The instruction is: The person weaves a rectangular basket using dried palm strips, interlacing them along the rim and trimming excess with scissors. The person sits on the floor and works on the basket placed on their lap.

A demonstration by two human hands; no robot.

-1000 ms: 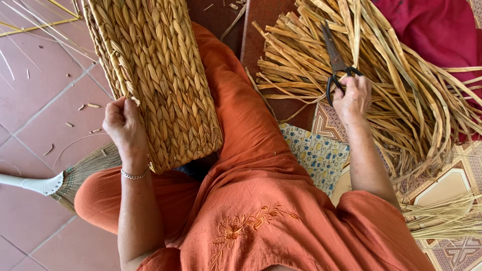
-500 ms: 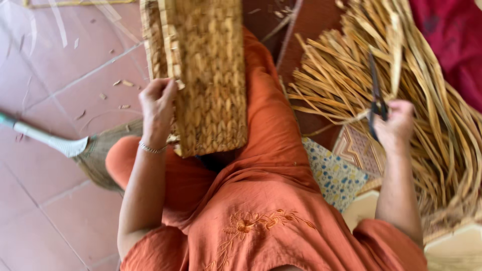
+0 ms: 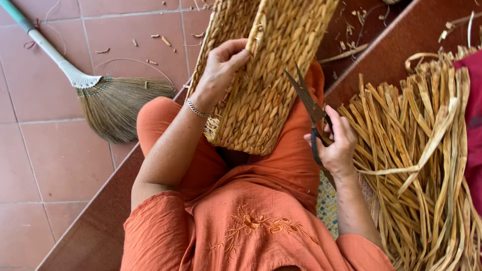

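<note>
Bright even daylight, soft shadows, sharp focus, no glare

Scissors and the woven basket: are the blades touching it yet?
Cannot tell. In the head view the scissors, held in the right hand, have their open tips overlapping the basket, but no gap or contact shows plainly.

Floor of square terracotta-red tiles (image 3: 55,150), pale grout lines, scattered straw scraps. Straw broom with white-and-teal handle (image 3: 108,103) lying on tiles, upper left. Darker red-brown raised ledge (image 3: 95,231) running diagonally from lower left to upper right. Heap of dried tan reed strips (image 3: 416,165) on right. Crimson cloth (image 3: 472,130) at right edge. Even daylight.
</note>
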